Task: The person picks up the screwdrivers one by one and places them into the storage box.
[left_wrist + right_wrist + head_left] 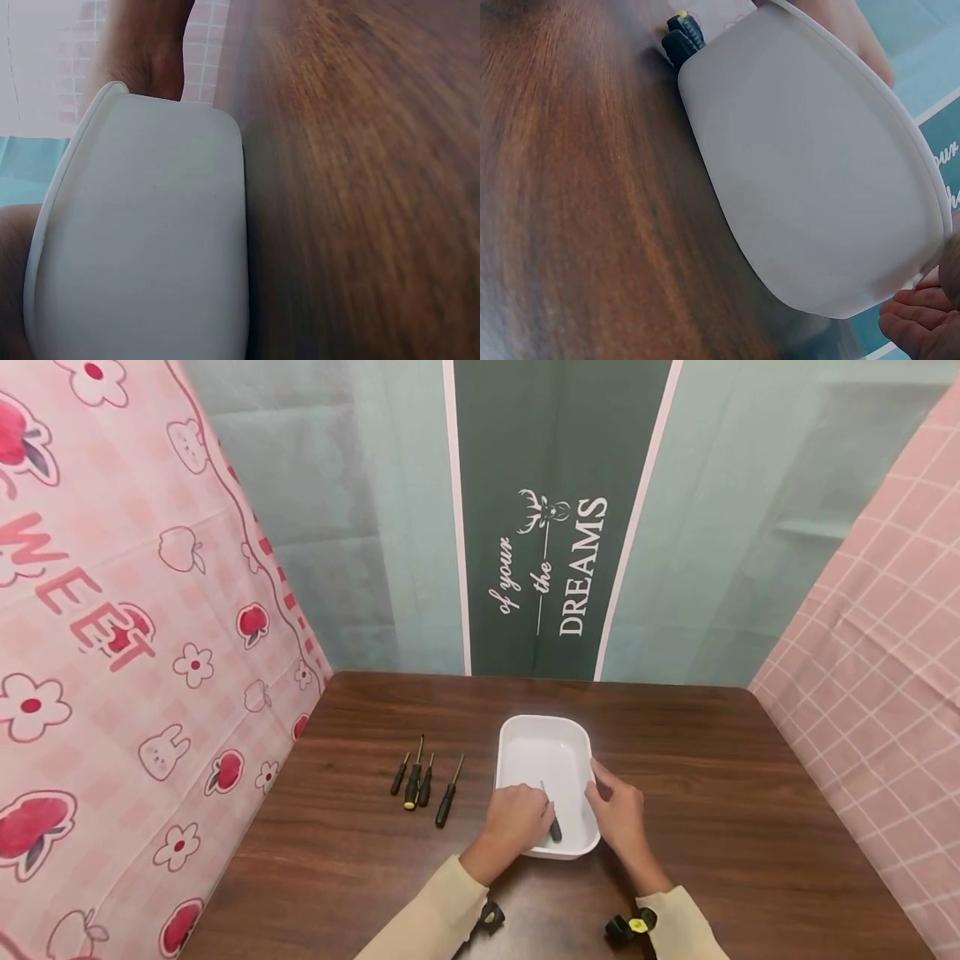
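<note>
Screwdriver (555, 828) is seen inside the white tray (540, 745), its middle hidden by the curled left hand (517, 814); whether it is gripped cannot be told. The tray's right rim is grasped by the right hand (621, 807), fingers partly concealed. The desk's (712, 777) near edge is cut off; a gap is left between tray and four screwdrivers (425, 789).

The left sleeve (431, 917) and right sleeve (686, 928) are long, plain and pale cream, each ending in a simple cuff near the wrist. Below them, the left hand (516, 817) and right hand (621, 810) are bare. Each wrist wears a small, blocky black device: the left device (491, 917) shows a small yellowish mark, the right device (628, 927) a brighter yellow-green patch.
</note>
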### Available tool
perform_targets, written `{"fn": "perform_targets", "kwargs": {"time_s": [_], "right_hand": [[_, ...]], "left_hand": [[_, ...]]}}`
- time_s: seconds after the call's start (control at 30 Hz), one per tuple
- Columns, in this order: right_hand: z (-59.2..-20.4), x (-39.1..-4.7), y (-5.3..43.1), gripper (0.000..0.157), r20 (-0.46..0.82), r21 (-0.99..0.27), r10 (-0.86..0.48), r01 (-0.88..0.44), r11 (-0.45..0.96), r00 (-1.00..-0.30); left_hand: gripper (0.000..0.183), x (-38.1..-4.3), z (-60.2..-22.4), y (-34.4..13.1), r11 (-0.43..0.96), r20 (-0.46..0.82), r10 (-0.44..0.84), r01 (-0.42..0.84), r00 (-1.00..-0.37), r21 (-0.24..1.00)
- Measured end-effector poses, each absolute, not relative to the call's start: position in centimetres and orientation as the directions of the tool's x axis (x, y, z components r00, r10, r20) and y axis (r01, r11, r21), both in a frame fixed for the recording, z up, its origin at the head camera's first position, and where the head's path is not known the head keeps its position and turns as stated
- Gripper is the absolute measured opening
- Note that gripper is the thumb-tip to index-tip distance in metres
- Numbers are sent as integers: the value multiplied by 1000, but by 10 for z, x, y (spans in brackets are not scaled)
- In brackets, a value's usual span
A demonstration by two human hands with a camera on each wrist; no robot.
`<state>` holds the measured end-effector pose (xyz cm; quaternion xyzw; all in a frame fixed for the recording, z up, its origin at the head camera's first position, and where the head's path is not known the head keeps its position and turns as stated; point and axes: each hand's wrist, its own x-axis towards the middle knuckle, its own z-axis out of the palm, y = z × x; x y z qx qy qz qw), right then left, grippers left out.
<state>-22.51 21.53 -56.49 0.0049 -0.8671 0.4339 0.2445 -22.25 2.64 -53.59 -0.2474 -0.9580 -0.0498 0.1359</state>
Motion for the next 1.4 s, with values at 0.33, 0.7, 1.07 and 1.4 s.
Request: {"fn": "perform_targets", "kwargs": {"time_s": [0.33,0.7,1.07,1.4], "right_hand": [[-562,-221,216,38,427,-747,199,-220,627,-882],[-558,-221,218,38,421,-744,210,-203,636,-883],[-556,-222,216,38,426,-751,199,-222,622,-882],[-557,-224,217,39,405,-767,179,-227,599,-897]], "left_hand": [[40,-220,-536,23,833,428,427,531,-796,156],[43,-225,-524,14,719,472,300,522,-829,459],[41,-225,-511,-12,760,518,230,485,-824,433],[42,-233,-512,-48,801,470,162,394,-868,451]]}}
